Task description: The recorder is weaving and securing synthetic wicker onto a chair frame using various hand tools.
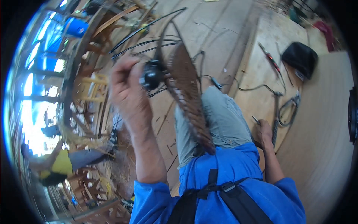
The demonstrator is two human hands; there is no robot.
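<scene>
My left hand [130, 95] is raised at the left with its fingers curled closed; what they pinch is hidden. Against its thumb side is a glossy black round piece [152, 74]. Just right of that, a long brown woven piece [188, 87] stands on edge over my lap, its lower end near my waist. Dark thin strips [149, 44] bend out from around its top. My right hand [264, 132] is low on the right beside the wooden board, closed round a small tool with a thin curved metal tip [255, 120]; its handle is hidden.
On the wooden board [272, 44] at right lie a red-and-black soldering-iron-like tool [270, 59] with a cord, a black pouch [300, 59], a hammer-like tool [276, 108] and a coiled cable [289, 112]. Wooden chair frames [91, 87] and a person in yellow [61, 164] are left.
</scene>
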